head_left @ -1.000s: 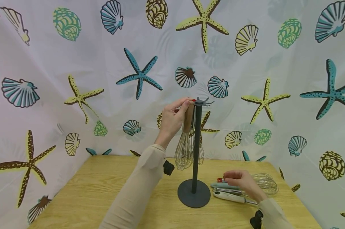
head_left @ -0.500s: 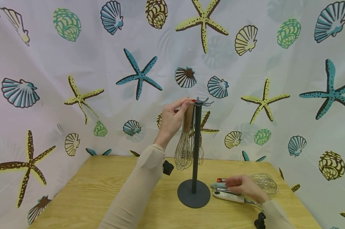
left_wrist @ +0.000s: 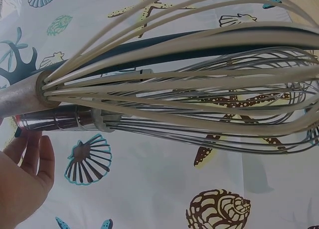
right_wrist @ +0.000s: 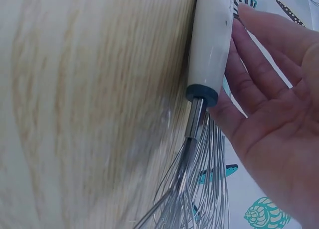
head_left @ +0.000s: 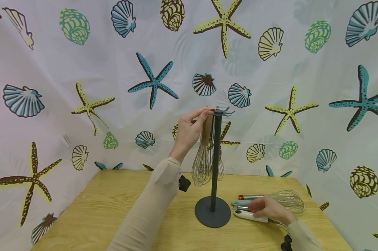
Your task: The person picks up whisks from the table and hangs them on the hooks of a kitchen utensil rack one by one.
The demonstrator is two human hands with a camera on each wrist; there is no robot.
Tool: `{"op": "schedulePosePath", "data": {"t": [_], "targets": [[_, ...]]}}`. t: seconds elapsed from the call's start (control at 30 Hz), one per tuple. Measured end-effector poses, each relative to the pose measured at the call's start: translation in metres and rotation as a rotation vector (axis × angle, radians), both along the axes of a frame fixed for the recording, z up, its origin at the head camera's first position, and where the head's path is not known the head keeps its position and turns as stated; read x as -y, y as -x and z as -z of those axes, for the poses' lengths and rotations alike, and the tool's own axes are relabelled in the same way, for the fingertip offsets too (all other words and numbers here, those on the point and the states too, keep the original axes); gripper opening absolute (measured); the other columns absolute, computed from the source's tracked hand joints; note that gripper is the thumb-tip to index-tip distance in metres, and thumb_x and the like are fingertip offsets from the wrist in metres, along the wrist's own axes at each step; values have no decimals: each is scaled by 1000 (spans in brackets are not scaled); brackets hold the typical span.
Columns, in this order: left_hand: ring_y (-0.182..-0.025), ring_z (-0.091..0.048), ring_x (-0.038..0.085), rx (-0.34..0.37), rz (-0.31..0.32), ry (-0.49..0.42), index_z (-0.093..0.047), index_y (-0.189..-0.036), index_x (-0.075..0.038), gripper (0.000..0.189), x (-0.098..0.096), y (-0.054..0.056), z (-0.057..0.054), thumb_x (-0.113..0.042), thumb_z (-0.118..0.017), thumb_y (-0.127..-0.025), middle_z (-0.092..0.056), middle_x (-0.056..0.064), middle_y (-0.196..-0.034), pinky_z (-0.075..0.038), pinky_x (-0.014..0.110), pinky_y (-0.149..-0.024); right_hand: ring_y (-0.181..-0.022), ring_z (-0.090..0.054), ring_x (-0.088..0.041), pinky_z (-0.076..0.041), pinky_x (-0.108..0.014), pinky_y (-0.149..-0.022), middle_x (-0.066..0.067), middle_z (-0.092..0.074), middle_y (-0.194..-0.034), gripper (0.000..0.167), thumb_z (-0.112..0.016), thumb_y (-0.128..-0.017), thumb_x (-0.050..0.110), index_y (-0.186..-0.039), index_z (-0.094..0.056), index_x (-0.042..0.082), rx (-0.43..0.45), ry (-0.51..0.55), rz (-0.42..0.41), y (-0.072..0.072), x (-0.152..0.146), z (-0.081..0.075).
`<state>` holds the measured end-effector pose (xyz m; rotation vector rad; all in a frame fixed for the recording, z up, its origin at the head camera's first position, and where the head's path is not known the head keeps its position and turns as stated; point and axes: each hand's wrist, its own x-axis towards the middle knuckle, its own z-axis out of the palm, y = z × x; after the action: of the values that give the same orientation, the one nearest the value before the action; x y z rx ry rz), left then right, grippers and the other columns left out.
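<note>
My left hand (head_left: pixel 189 130) pinches the top of a wooden-handled whisk (head_left: pixel 206 130) beside the hooks of a dark upright stand (head_left: pixel 215 164). Its wires hang downward. Another whisk with a shiny metal handle (left_wrist: pixel 62 118) hangs close behind it. My right hand (head_left: pixel 270 209), fingers loosely bent, is over the whisks lying on the table to the right of the stand. It is nearest to a white-handled whisk (right_wrist: pixel 209 45), its fingers beside the handle; whether they touch it I cannot tell. Nothing is gripped in it.
Beyond the white handle lie a pale blue handle (head_left: pixel 238 202) and a metal handle with a red end (head_left: pixel 241 197). Whisk wires (head_left: pixel 290 201) spread to the right. The stand's round base (head_left: pixel 204 218) rests on the wooden table (head_left: pixel 113 205). A patterned curtain (head_left: pixel 113 69) surrounds the back.
My right hand has moved slightly nearer, from the red-ended handle toward the white-handled whisk. The left hand and the wooden-handled whisk have stayed in place.
</note>
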<state>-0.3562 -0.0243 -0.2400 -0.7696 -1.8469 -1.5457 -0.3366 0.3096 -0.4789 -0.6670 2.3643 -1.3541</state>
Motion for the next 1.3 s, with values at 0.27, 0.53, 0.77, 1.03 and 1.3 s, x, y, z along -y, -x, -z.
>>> {"op": "schedulePosePath", "data": {"t": [0.27, 0.53, 0.77, 1.03, 1.3], "targets": [[-105, -64, 12, -26, 8, -3, -73, -118, -17, 32, 1, 1, -1, -36, -56, -99, -68, -4, -125, -49, 27, -69, -113, -62, -44, -55, -38, -90, -31, -62, -123, 37, -68, -87, -2, -122, -60, -14, -29, -61, -50, -1, 2, -2], [-111, -63, 12, -18, 8, 5, -74, -118, -18, 30, 2, 0, -2, -35, -56, -99, -67, -3, -127, -50, 26, -74, -112, -63, -42, -56, -38, -89, -30, -64, -120, 36, -68, -86, -6, -120, -62, -14, -42, -84, -89, 0, 1, -2], [-114, -62, 15, 6, 6, -2, -73, -119, -16, 30, 2, 1, -2, -32, -57, -99, -66, 0, -129, -51, 28, -77, -109, -64, -43, -55, -45, -89, -29, -67, -116, 37, -68, -81, -12, -118, -66, -11, -36, -103, -101, 0, 7, -6], [-116, -62, 19, 39, 3, 16, -72, -120, -11, 30, 0, -18, -10, -26, -55, -101, -66, 6, -130, -53, 37, -87, -102, -67, -36, -56, -40, -84, -23, -70, -112, 40, -65, -78, -16, -116, -68, -7, -80, -152, -101, -1, 14, -5], [-118, -61, 25, 64, 14, 16, -70, -122, -5, 29, -1, -29, -16, -20, -54, -101, -65, 10, -131, -52, 42, -90, -102, -62, -26, -49, -27, -78, -20, -67, -121, 40, -58, -86, -8, -125, -65, -2, -167, -197, -74, -3, 16, -17]]}}
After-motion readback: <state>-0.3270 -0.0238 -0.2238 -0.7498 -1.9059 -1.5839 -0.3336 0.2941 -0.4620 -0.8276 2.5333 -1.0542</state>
